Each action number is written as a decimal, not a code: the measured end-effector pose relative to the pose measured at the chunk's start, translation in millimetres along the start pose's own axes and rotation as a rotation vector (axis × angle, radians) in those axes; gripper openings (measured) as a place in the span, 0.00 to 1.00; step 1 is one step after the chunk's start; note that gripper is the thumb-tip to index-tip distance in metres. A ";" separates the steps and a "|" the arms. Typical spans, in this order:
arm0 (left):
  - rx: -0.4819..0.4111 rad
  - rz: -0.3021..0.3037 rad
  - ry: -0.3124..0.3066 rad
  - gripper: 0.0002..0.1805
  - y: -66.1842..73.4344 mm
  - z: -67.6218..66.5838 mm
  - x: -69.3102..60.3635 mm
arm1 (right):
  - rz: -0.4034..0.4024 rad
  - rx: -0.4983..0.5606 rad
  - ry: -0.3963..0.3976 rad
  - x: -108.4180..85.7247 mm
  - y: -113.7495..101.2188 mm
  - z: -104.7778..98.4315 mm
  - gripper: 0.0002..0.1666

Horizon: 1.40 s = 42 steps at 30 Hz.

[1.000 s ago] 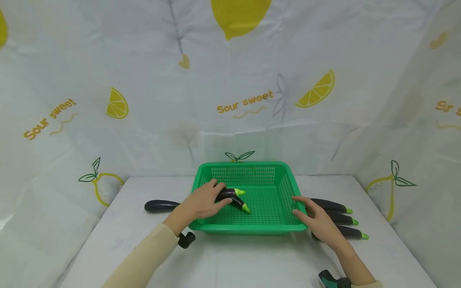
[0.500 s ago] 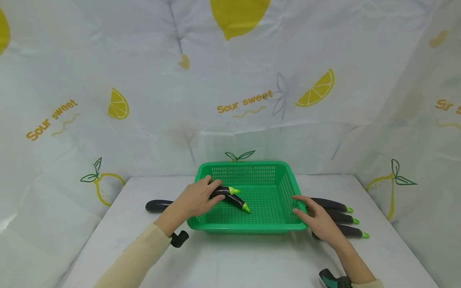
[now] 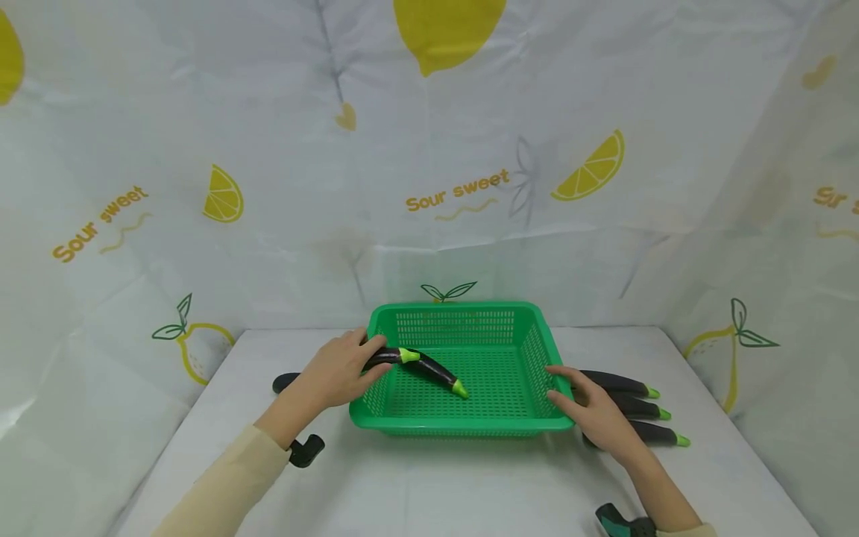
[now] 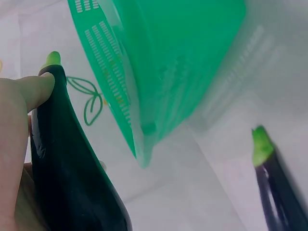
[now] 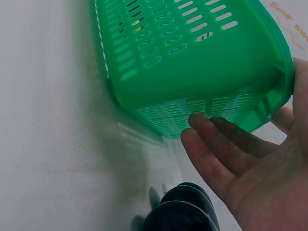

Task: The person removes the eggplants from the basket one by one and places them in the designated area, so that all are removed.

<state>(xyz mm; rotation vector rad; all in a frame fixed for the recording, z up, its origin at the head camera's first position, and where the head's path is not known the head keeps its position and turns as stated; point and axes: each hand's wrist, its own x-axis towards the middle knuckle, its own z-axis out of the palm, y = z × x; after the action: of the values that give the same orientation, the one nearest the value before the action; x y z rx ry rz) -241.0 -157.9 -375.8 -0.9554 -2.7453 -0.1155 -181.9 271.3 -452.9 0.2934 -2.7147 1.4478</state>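
Observation:
My left hand [image 3: 338,371] grips a dark purple eggplant [image 4: 72,154] with a green stem end, over the left rim of the green plastic basket [image 3: 463,424]. In the left wrist view, the thumb lies across the eggplant near its stem. Inside the basket another eggplant [image 3: 432,371] lies slanted, its stem toward the front. At the right rim, my right hand [image 3: 593,409] holds the basket; in the right wrist view several fingers [image 5: 211,144] are against the outside wall. Part of the held eggplant is hidden behind the left hand in the head view.
An eggplant [image 3: 285,382] lies on the white table [image 3: 429,485] left of the basket, partly hidden by the left arm. To the right lie three more eggplants [image 3: 617,382], partly behind the right hand. A lemon-printed sheet [image 3: 302,224] rises behind the table.
My left hand has moved left with the eggplant, from over the basket's inside to its left rim, uncovering more of the eggplant left inside. My right hand and the basket stay in place.

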 end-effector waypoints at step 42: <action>-0.009 -0.289 -0.005 0.20 -66.7 13.5 -75.1 | -0.010 0.026 -0.003 1.6 4.2 0.9 0.32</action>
<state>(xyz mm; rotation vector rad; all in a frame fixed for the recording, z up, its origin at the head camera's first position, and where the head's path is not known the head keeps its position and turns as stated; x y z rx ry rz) -227.9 -253.5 -407.1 -0.5549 -2.8720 -0.1740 -184.2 272.6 -456.6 0.3099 -2.6953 1.4821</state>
